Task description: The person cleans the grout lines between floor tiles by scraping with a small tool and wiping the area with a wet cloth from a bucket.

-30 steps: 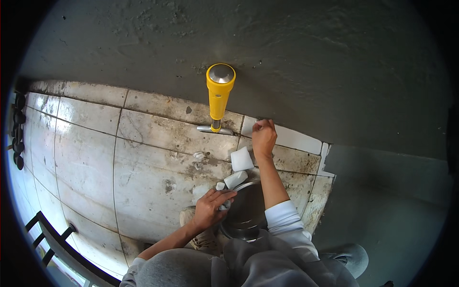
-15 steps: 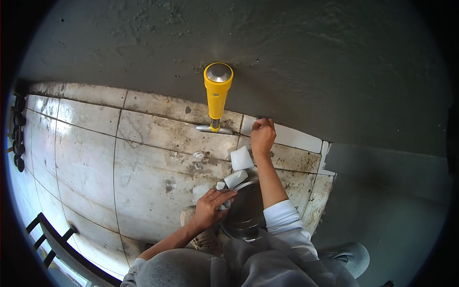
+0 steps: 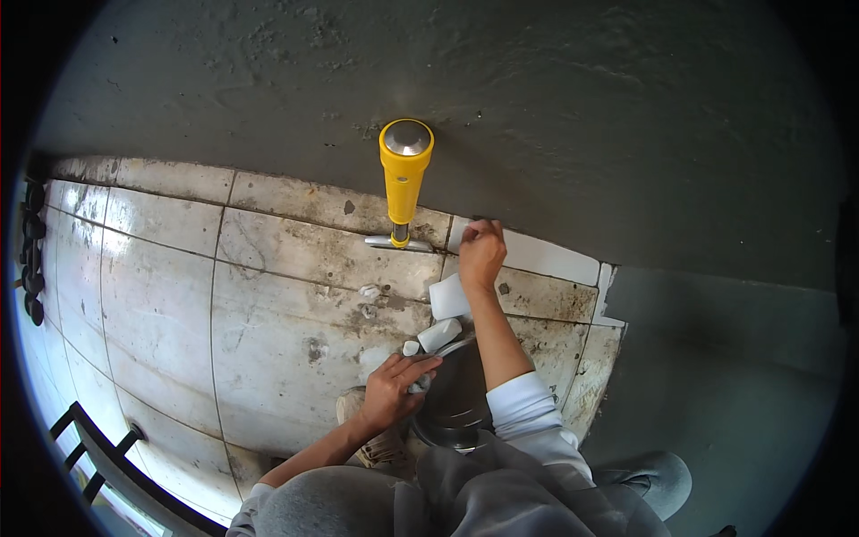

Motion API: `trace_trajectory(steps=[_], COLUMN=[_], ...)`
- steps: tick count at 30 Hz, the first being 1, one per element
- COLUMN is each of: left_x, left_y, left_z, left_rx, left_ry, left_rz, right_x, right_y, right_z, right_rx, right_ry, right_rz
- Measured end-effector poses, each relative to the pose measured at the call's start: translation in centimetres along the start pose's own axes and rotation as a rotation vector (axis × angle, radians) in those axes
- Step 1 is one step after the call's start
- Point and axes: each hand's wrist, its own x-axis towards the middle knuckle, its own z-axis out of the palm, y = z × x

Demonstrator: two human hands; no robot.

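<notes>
My right hand [image 3: 482, 259] is closed in a pinch at the upper edge of a white skirting tile [image 3: 546, 258], where it meets the grey wall. What its fingers hold, if anything, is hidden. Beside the rim of a round metal bowl [image 3: 456, 394], my left hand [image 3: 394, 389] is curled around a pale, greyish lump [image 3: 419, 384] whose kind I cannot make out. White broken tile pieces [image 3: 447, 297] lie between the hands, with a smaller piece [image 3: 439, 336] close to the bowl. A trowel with a yellow handle [image 3: 404, 183] stands on its metal plate, handle up, left of my right hand.
Stained, pale floor tiles [image 3: 161, 295] stretch to the left along the dark grey plastered wall [image 3: 582, 116]. At lower left is a black railing [image 3: 116, 465]. Dark round objects [image 3: 34, 251] line the far left. A shoe [image 3: 380, 447] shows below my left hand.
My right hand has shifted slightly left along the skirting tile, its fingers still closed. My left hand has stayed in place beside the bowl.
</notes>
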Motion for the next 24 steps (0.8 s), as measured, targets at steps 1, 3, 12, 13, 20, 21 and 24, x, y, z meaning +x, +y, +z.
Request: trace_trajectory(steps=[1, 3, 12, 13, 20, 21, 24], left_x=[0.0, -0.2, -0.7, -0.7, 0.0, 0.0, -0.1], left_y=[0.0, -0.2, -0.8, -0.9, 0.0, 0.0, 0.0], left_z=[0.0, -0.1, 0.1, 0.2, -0.2, -0.2, -0.1], left_rx=[-0.005, -0.007, -0.012, -0.021, 0.0, 0.004, 0.005], left_ry=[0.007, 0.012, -0.069, -0.063, 0.0, 0.003, -0.012], left_rz=[-0.002, -0.007, 0.0, -0.002, 0.006, 0.005, 0.002], right_x=[-0.2, -0.3, 0.4, 0.3, 0.0, 0.2, 0.6], right_y=[-0.6, -1.1, 1.1, 0.7, 1.2, 1.6, 1.4], right_z=[0.6, 0.7, -0.9, -0.6, 0.0, -0.6, -1.5], right_rx=[0.018, 0.039, -0.033, -0.031, -0.003, 0.001, -0.05], right_ry=[-0.014, -0.03, -0.072, -0.074, -0.084, -0.084, -0.111], right_rz=[-0.036, -0.069, -0.023, -0.022, -0.127, -0.129, 0.026])
